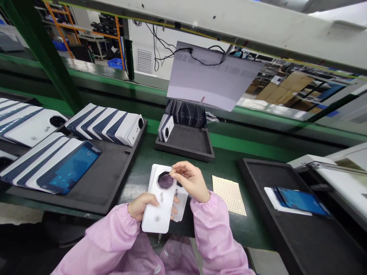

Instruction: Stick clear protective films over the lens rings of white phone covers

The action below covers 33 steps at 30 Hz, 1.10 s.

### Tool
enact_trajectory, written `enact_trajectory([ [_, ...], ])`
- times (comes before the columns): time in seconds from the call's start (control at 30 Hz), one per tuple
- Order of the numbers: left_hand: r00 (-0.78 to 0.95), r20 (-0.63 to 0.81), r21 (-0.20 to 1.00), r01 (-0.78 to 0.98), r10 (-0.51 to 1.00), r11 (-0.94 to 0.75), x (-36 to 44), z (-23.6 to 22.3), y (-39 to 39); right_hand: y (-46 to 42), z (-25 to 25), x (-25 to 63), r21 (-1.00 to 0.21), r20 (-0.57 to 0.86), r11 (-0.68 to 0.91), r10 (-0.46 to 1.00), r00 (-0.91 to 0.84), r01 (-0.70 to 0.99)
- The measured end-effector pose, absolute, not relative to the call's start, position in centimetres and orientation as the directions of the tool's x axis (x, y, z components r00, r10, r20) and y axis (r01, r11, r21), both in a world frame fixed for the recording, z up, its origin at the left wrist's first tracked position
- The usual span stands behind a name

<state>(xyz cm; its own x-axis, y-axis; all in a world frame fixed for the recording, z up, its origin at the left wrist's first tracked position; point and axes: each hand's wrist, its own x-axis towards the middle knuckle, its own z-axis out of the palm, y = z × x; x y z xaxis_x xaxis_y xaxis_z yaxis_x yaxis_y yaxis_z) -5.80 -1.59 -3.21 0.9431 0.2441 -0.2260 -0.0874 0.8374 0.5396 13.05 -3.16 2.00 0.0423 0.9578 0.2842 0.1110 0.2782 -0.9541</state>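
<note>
My left hand point(145, 204) holds a white phone back cover point(159, 206), thumb on its face and fingers showing past its right edge. The cover has a dark, many-sided camera area point(165, 180) near its top. Another white edge shows behind its left side. A second white cover point(180, 208), with its own dark camera spot, sits partly behind my left fingers. At the camera area's upper right rim, thumb and forefinger of my right hand point(190, 181) are pinched together. What lies between these fingertips is too small to make out.
Black trays with rows of white and blue covers point(69, 168) stand at left. A small black tray point(189, 141) holds covers and dark pieces ahead. A dotted yellow sheet point(229, 194) lies right of my hands, beside another black tray point(286, 233) bearing blue panels point(301, 200).
</note>
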Motion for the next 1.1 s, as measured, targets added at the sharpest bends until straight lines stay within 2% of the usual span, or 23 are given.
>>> enact_trajectory([
  [0.23, 0.944, -0.225, 0.533, -0.088, 0.241, 0.842, -5.8, -2.8, -1.5, -3.0, 2.0, 12.5, -0.896, 0.341, 0.314, 0.940, 0.033, 0.314],
  [0.47, 0.934, -0.234, 0.520, -0.113, 0.269, 0.847, -5.8, -3.0, -1.5, -2.9, 2.1, 12.2, -0.716, 0.459, 0.393, 0.888, -0.035, 0.577],
  [0.53, 0.930, -0.241, 0.527, -0.114, 0.276, 0.842, -5.8, -2.9, -1.5, -2.7, 1.7, 12.3, -0.718, 0.424, 0.350, 0.905, -0.020, 0.602],
  [0.6, 0.925, -0.249, 0.540, -0.113, 0.286, 0.834, -5.8, -2.9, -1.6, -2.2, 1.2, 12.9, -0.798, 0.300, 0.272, 0.953, -0.037, 0.538],
  [0.7, 0.920, -0.247, 0.544, -0.129, 0.306, 0.829, -5.8, -3.1, -1.6, -1.4, 0.4, 14.9, -0.929, 0.146, 0.143, 0.989, -0.018, 0.341],
  [0.77, 0.933, -0.218, 0.524, -0.137, 0.287, 0.841, -5.8, -3.3, -1.4, -1.2, 0.1, 17.1, -0.979, 0.142, 0.109, 0.971, 0.194, 0.172],
  [0.83, 0.948, -0.176, 0.504, -0.143, 0.264, 0.852, -5.8, -3.5, -1.3, -1.5, -0.1, 19.3, -0.990, 0.139, 0.136, 0.889, 0.437, 0.039],
  [0.9, 0.952, -0.137, 0.494, -0.174, 0.274, 0.852, -5.9, -3.4, -1.2, -2.0, -0.5, 20.8, -0.991, 0.114, 0.137, 0.841, 0.529, -0.005],
  [1.1, 0.950, -0.058, 0.464, -0.246, 0.306, 0.851, -6.4, -2.5, -1.2, -2.4, -2.8, 19.5, -0.996, -0.019, -0.051, 0.930, 0.367, 0.078],
])
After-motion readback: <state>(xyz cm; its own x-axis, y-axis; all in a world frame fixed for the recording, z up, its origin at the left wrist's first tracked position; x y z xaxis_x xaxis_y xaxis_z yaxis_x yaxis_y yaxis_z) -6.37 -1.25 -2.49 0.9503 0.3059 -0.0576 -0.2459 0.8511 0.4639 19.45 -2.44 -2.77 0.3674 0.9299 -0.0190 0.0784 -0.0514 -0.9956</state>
